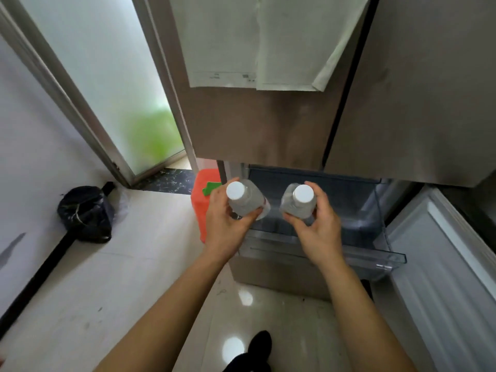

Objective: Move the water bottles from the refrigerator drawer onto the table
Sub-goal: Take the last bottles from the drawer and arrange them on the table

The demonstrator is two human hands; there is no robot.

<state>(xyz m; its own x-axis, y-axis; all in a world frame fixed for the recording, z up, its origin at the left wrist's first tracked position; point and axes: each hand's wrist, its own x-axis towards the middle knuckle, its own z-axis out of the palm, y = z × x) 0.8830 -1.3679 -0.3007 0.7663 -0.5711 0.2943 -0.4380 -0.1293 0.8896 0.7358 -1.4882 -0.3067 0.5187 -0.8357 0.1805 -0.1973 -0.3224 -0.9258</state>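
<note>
Nearest the camera: two bare forearms extended forward over the tiled floor (150, 264), one dark shoe (257, 345) at the lower edge.

Left hand (228, 224): clamped around the body of the left water bottle (247, 202), fingers wrapped from the outer side, thumb across the near face. Right hand (316, 226): clamped likewise on the right water bottle (298, 205). Both bottles upright, white caps toward the camera, apart from each other. Mid-body grip judged to keep each bottle vertical and steady for carrying; one bottle per hand judged to halve the trips.

Position of bottles: raised above the near-left part of the open refrigerator drawer (349, 237), clear of its transparent front wall. Drawer pulled out, interior appearing bare where visible; far-left corner hidden behind the hands.

Left of the drawer: orange container (200, 210) on the floor. Further left, by the wall: black bag (86, 213).

Beyond: closed upper refrigerator doors (268, 124) with paper sheets (255, 41) attached; frosted glass door (107, 76) at far left.

Bench not in view. Step in hand judged as lift-out complete, transfer to bench not yet begun.
</note>
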